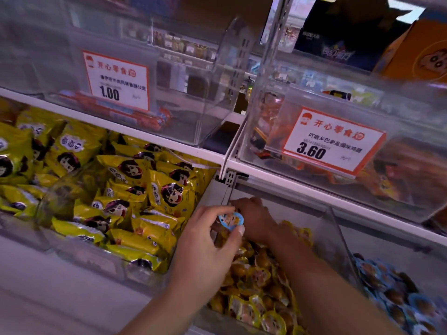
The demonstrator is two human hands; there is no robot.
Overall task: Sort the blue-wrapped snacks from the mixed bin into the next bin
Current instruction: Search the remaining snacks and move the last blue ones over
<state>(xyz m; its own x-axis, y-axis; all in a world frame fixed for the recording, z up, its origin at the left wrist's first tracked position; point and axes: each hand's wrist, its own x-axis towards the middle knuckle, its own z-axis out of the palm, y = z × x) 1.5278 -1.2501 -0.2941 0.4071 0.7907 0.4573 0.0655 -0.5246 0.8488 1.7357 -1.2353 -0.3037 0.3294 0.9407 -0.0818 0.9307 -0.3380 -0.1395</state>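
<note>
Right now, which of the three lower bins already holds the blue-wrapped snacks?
The far-right bin, its blue-wrapped snacks piled inside. The middle bin holds small yellow ones; the left bin holds large yellow packets.

Left hand (208,240) raised above the near-left corner of the mixed bin (336,240) — thumb and fingertips pinch a blue-wrapped snack (231,220), forearm entering from below. Right hand (254,217) reaches deeper, at the bin's far-left corner — palm down, fingers curled out of view, forearm running diagonally across the bin.
</note>
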